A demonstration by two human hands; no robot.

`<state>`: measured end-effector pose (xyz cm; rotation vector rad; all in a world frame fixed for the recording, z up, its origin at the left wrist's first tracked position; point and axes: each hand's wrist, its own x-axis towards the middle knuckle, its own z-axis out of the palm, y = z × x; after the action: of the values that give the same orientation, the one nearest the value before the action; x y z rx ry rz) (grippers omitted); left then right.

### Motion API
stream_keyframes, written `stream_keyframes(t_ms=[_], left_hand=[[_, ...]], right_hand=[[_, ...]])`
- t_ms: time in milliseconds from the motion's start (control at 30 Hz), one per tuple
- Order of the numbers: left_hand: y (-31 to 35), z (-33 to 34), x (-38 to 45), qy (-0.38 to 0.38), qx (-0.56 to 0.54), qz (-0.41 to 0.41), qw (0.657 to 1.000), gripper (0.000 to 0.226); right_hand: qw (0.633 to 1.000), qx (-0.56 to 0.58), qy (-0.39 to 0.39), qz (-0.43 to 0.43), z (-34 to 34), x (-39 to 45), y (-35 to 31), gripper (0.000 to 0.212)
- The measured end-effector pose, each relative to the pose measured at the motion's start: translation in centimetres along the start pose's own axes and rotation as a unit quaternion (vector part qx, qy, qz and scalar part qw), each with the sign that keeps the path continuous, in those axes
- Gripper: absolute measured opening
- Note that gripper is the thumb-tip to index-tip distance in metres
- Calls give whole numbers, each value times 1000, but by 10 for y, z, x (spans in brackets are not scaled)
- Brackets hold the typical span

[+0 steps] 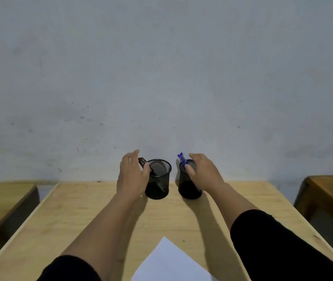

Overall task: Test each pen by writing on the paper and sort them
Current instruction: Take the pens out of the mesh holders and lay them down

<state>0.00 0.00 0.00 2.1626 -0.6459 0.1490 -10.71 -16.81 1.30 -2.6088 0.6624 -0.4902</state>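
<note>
Two black mesh pen cups stand side by side at the far edge of the wooden table (100, 216). My left hand (132, 176) is at the left cup (159, 185) and pinches black pens (144, 163) that lean out of its rim. My right hand (204, 173) reaches over the right cup (187, 189) with its fingers closed on blue pens (182, 158) that stick up from it. A white sheet of paper (169, 262) lies near the front edge, one corner pointing away from me.
A grey wall rises right behind the cups. Another wooden table (1, 197) stands to the left and a darker one (331, 191) to the right, each with a gap to mine.
</note>
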Motion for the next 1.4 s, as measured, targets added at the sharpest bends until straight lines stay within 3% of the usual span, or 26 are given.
stream_keyframes(t_ms=[200, 467, 633, 933, 1267, 1400], left_hand=[[-14, 26, 20, -21, -135, -51, 989, 49], [-17, 49, 25, 38, -242, -38, 969, 15], [-16, 54, 26, 60, -292, -44, 953, 23], [-14, 55, 29, 75, -296, -27, 952, 25], [-15, 43, 24, -22, -313, 23, 949, 17], [-15, 36, 15, -62, -284, 26, 957, 47]], right_hand=[[999, 36, 8, -5, 24, 32, 5, 37], [996, 68, 50, -34, 39, 42, 7, 29], [992, 100, 64, -31, 38, 42, 12, 33], [986, 147, 76, -5, 37, 43, 12, 22], [985, 152, 86, 3, 41, 45, 14, 25], [985, 147, 85, 3, 41, 46, 14, 25]])
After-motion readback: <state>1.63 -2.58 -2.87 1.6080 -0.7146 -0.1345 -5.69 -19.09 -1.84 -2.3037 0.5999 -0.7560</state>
